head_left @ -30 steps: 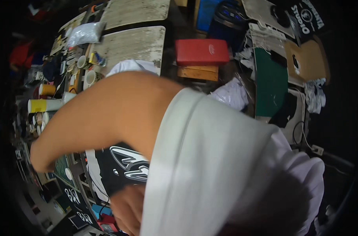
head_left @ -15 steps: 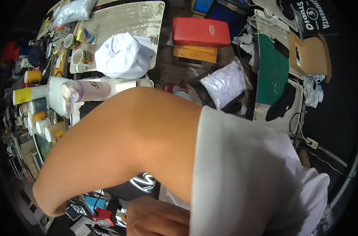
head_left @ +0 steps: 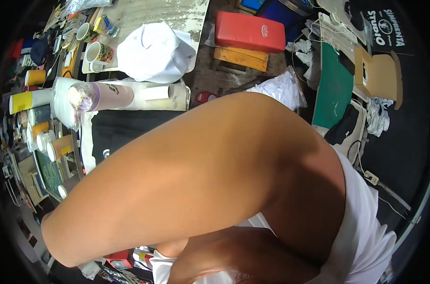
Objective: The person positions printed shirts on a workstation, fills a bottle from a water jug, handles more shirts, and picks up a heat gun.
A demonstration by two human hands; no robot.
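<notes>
A bent bare arm (head_left: 177,175) fills the middle of the view, close up. It runs from a white sleeve (head_left: 366,232) at the right to the lower left. It looks like my right arm, but its hand cannot be made out. Beneath it, shaded bare skin (head_left: 224,255) shows at the lower edge beside white cloth (head_left: 160,269); I cannot tell which part of my arm or hand this is. No fingers are visible. Behind the arm lies black fabric (head_left: 125,125), partly covered from view. Beyond it rest a pink plastic-wrapped cylinder (head_left: 113,97) and a small white roll (head_left: 156,93).
Bunched white cloth (head_left: 153,52) lies on the worn pale table, near two mugs (head_left: 99,53). Several jars (head_left: 44,139) stand at the left. Back right are a red box (head_left: 250,32), a bag of white scraps (head_left: 283,90), a green mat (head_left: 335,85) and an open carton (head_left: 378,73).
The bare arm and its sleeve have shifted right, uncovering more black fabric and covering part of the scrap bag. The hand at the lower edge is no longer clearly visible.
</notes>
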